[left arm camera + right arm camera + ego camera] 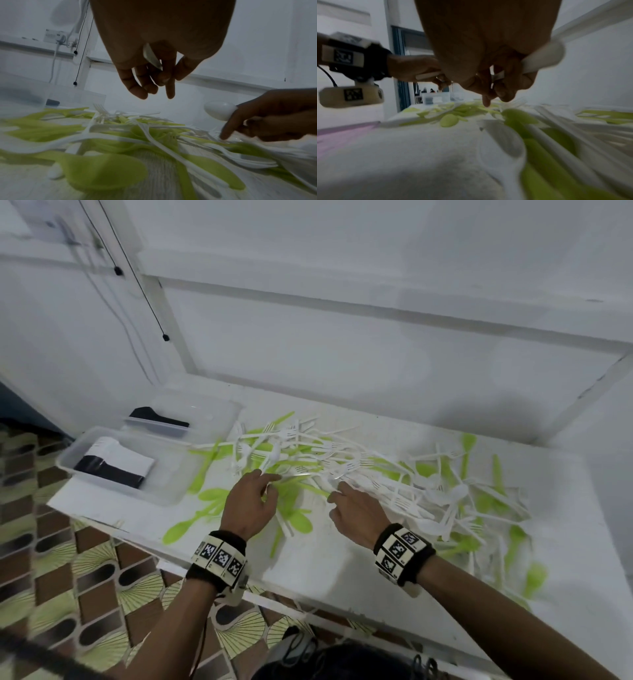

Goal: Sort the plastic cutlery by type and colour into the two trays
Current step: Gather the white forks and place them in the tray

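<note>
In the head view, a loose heap of white and lime-green plastic cutlery (346,470) is spread across the white tabletop (329,570). Two clear plastic trays (113,484) are set at the table's left end, each with a dark strip inside. The left hand (250,505) and right hand (356,515) are held over the near edge of the heap, wrists banded with black-and-white marker cuffs (219,559).

In the left wrist view, a white plastic piece (151,56) is pinched between the thumb and curled fingers (135,83) of the left hand.

In the right wrist view, a white plastic spoon (542,58) is gripped in the right hand's curled fingers (510,86), its forefinger pointed down at the heap
</note>
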